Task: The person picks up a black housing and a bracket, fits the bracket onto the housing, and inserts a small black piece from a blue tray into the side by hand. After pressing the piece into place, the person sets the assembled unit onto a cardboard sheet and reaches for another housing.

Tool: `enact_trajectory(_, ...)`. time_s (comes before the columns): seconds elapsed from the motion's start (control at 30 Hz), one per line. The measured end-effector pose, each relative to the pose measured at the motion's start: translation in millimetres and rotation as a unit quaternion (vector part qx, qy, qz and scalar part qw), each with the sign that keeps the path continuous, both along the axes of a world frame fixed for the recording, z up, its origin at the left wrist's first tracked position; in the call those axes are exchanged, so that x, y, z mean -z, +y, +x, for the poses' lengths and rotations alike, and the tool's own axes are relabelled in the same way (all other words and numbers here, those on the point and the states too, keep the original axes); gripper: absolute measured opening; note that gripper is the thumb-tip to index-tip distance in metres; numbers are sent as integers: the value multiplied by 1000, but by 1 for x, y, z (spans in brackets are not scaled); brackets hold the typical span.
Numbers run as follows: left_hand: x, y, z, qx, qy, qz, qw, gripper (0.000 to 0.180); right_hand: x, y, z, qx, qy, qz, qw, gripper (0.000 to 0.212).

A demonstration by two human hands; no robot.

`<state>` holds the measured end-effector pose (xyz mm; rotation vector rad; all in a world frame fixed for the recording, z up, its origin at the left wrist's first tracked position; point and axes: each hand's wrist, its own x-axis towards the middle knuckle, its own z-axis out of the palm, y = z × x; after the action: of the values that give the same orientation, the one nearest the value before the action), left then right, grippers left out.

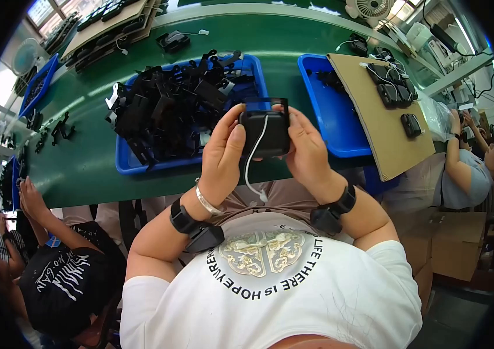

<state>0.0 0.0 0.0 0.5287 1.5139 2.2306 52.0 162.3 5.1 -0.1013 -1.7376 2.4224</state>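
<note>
Device [271, 138] between both hands, above the near edge of the desk [84, 174] — black, boxy, its white cable [248, 166] dangling toward the near side, plug [263, 197] loose. Held at its left side by the left hand [221, 144], thumb in front; held at its right side by the right hand [310, 150], thumb alongside, other fingers mostly hidden behind. At the far end of the device, a black bracket [285, 106] — fastened or merely laid against it, impossible to tell. Step in hand, by the look of it: lining up bracket and device. Called for next, probably: even pressure from both sides, cable clear of the joint. On the left, the left tray [262, 78], heaped with brackets [171, 107]; on the right, the right tray [348, 153], partly under cardboard [383, 139] with more cabled devices [397, 87].
</note>
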Motion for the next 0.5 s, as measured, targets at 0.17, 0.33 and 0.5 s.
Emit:
enact_trajectory(0.17, -3, 20, 1, 32, 56, 61, 996, 43, -34, 55, -42, -6, 16, -49, 999, 31)
enact_trajectory(0.33, -10, 41, 11, 130, 414, -95, 896, 22, -41, 116, -139, 78, 17, 78, 994, 28)
enact_trajectory(0.5, 8, 70, 21, 199, 498, -29, 843, 21, -24, 138, -214, 124, -81, 240, 960, 27)
